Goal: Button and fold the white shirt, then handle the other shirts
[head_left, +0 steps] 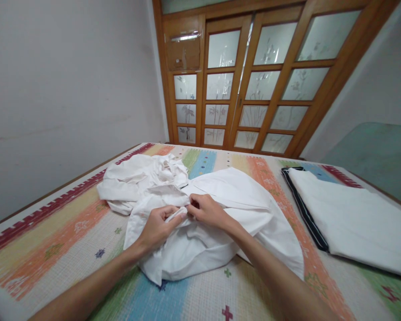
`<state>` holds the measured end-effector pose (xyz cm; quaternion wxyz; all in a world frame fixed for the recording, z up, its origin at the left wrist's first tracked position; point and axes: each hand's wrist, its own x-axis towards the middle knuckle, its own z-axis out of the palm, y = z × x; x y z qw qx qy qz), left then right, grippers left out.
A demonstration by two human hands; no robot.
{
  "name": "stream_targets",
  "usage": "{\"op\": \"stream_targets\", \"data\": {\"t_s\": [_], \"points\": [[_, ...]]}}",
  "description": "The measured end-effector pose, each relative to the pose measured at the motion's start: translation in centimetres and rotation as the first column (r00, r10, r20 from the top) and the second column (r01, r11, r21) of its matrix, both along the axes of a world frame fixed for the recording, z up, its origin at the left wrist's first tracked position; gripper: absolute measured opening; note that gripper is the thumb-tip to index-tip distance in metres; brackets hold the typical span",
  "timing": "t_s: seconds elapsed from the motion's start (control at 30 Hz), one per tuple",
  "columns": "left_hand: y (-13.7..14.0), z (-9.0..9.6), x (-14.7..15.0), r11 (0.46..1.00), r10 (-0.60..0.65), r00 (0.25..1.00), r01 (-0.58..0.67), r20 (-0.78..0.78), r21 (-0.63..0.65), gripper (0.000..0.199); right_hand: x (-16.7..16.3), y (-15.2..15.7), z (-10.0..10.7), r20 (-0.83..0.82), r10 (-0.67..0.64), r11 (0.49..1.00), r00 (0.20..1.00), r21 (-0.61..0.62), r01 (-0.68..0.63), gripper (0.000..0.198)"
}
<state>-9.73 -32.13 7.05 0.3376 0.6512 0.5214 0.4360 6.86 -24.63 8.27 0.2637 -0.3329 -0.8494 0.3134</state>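
Observation:
A white shirt [247,191] lies loosely spread and rumpled over the middle of the table. My left hand [160,225] pinches a fold of it between thumb and fingers. Right beside it, my right hand [205,209] is closed on the same shirt, fingertips almost meeting those of the left. What exactly sits between the fingertips is too small to make out. Just beyond the hands, a collar-like edge with a small dark strip shows. A bunched white cloth [130,180] adjoins the shirt at the back left; whether it is a separate piece I cannot tell.
A striped, multicoloured tablecloth [76,227] covers the table. To the right lies a folded white cloth [357,214] above a black edge with a thin pale line. Past the table stand wooden glass-paned doors [234,84]. At far right is a greenish panel [381,151].

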Motion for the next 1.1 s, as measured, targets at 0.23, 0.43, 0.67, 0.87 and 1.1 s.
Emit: {"op": "stream_targets", "data": {"t_s": [0.23,0.43,0.67,0.87,1.1], "points": [[0.0,0.4,-0.3,0.998,0.015,0.998,-0.012,-0.066,0.056,0.027,0.0,-0.5,0.6,-0.141,0.073,0.991,0.987,-0.097,-0.087,0.015],[-0.1,0.3,-0.3,0.998,0.017,0.994,-0.01,-0.112,0.065,0.033,-0.2,-1.1,0.9,-0.133,0.089,0.995,0.987,0.064,-0.081,0.016],[-0.1,0.3,-0.4,0.997,0.018,0.988,-0.006,-0.151,0.077,0.032,0.2,-1.1,1.6,-0.059,0.127,0.975,0.99,0.192,-0.114,0.016],[0.0,0.5,-0.7,0.994,-0.073,0.982,0.086,-0.175,0.066,0.03,0.5,-1.0,1.4,0.041,0.143,0.955,0.989,0.258,-0.149,0.009],[0.1,0.6,-0.9,0.989,-0.108,0.963,0.131,-0.248,0.076,0.028,0.5,-1.1,1.2,0.142,0.13,0.929,0.981,0.329,-0.17,0.007]]}}
